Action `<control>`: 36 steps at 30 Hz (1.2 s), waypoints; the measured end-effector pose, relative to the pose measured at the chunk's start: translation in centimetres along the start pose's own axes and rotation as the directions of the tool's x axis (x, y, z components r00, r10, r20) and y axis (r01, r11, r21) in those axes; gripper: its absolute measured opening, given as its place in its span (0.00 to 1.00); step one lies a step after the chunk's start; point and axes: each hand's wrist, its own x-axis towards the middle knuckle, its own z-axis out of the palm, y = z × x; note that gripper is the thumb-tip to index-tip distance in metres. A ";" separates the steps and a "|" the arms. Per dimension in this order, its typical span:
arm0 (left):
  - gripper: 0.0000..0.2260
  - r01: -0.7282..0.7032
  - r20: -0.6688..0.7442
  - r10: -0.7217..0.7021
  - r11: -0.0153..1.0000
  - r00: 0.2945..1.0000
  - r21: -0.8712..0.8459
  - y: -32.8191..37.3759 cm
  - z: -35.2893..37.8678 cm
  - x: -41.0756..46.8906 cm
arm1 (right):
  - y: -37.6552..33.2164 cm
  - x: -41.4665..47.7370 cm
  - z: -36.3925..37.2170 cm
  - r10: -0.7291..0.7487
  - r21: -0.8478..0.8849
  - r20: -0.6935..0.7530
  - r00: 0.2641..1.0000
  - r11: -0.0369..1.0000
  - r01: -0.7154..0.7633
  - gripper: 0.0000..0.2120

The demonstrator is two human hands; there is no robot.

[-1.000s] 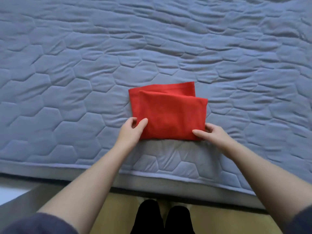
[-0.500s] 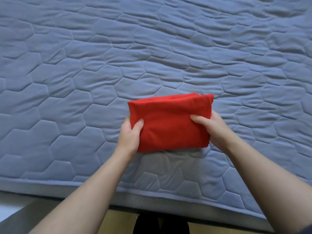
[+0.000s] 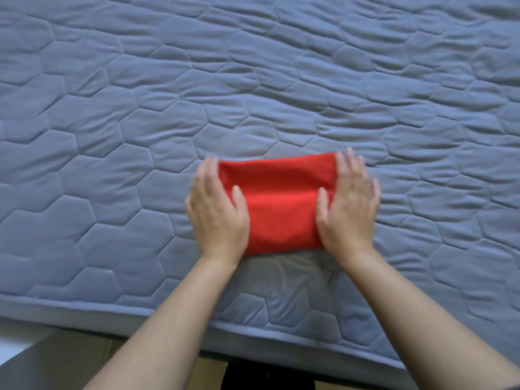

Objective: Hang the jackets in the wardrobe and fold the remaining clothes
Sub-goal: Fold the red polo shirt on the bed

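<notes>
A red garment (image 3: 280, 204) lies folded into a compact rectangle on the grey-blue quilted mattress (image 3: 140, 136), near its front edge. My left hand (image 3: 216, 209) lies flat over the garment's left end, fingers together and pointing away from me, thumb resting on the red cloth. My right hand (image 3: 347, 204) mirrors it on the right end, palm down, thumb on the cloth. Both hands look slightly blurred. A crease runs across the garment's middle between the two thumbs.
The mattress fills nearly the whole view, with a hexagon stitch pattern. Its front edge (image 3: 253, 333) runs along the bottom. Below it show a strip of wooden floor (image 3: 208, 372) and my dark trouser legs (image 3: 267, 378).
The hands lifted the near edge of the red garment and folded it away from me, then laid it flat. They now rest palm-down on its two ends instead of pinching its corners.
</notes>
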 end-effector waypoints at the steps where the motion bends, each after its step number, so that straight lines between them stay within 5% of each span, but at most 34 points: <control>1: 0.26 -0.174 0.063 0.171 0.984 0.983 0.042 0.3 0.2 -0.3 | -0.5 -0.2 0.2 -0.136 -0.011 0.048 0.990 0.991 0.136 0.31; 3: 0.28 -0.432 0.268 0.386 0.891 0.883 0.141 0.0 1.3 -0.5 | -0.9 -0.5 1.5 -0.323 -0.049 0.204 0.924 0.939 0.339 0.30; 6: 0.31 -0.485 0.462 0.329 0.831 0.824 0.272 -3.4 3.8 0.3 | 0.6 -0.4 4.4 -0.284 -0.143 0.391 0.876 0.921 0.362 0.31; 10: 0.33 -0.316 0.370 0.212 0.916 0.905 0.248 -5.3 4.8 0.1 | 2.1 -1.4 5.9 0.005 -0.151 0.338 0.941 0.987 0.049 0.34; 12: 0.34 -0.108 0.297 0.104 0.994 0.949 -0.003 -4.6 4.0 -0.4 | 1.5 -1.9 4.8 0.140 -0.022 0.275 0.951 0.990 -0.140 0.35; 14: 0.31 0.253 0.288 -0.153 0.901 0.945 -0.352 -4.2 2.6 -0.4 | 1.3 -2.0 3.1 0.303 0.157 0.261 0.916 0.923 -0.350 0.35; 17: 0.16 0.725 0.606 -0.416 0.516 0.678 -0.457 -3.6 1.3 -0.2 | 2.4 -0.3 1.2 0.479 0.311 0.522 0.706 0.664 -0.680 0.29; 19: 0.10 0.854 0.766 -0.408 0.385 0.497 -0.349 -3.2 0.7 0.1 | 2.9 0.8 -0.1 0.440 0.349 0.721 0.535 0.437 -0.829 0.24; 21: 0.12 0.884 0.796 -0.404 0.325 0.451 -0.336 -2.0 -0.7 1.1 | 2.7 1.4 -2.1 0.357 0.402 0.810 0.466 0.241 -0.883 0.19; 25: 0.12 0.878 0.855 -0.267 0.319 0.446 -0.358 2.8 -8.9 2.7 | 0.0 1.6 -10.9 0.218 0.486 0.848 0.483 0.042 -0.873 0.12; 28: 0.17 0.856 0.889 -0.115 0.347 0.444 -0.383 7.7 -18.9 2.9 | -3.5 1.1 -21.2 0.112 0.543 0.836 0.538 -0.020 -0.839 0.17; 36: 0.14 0.759 0.785 0.006 0.250 0.619 -0.601 20.9 -44.9 -0.5 | -13.7 -1.8 -46.7 -0.048 0.665 0.735 0.677 -0.149 -0.732 0.11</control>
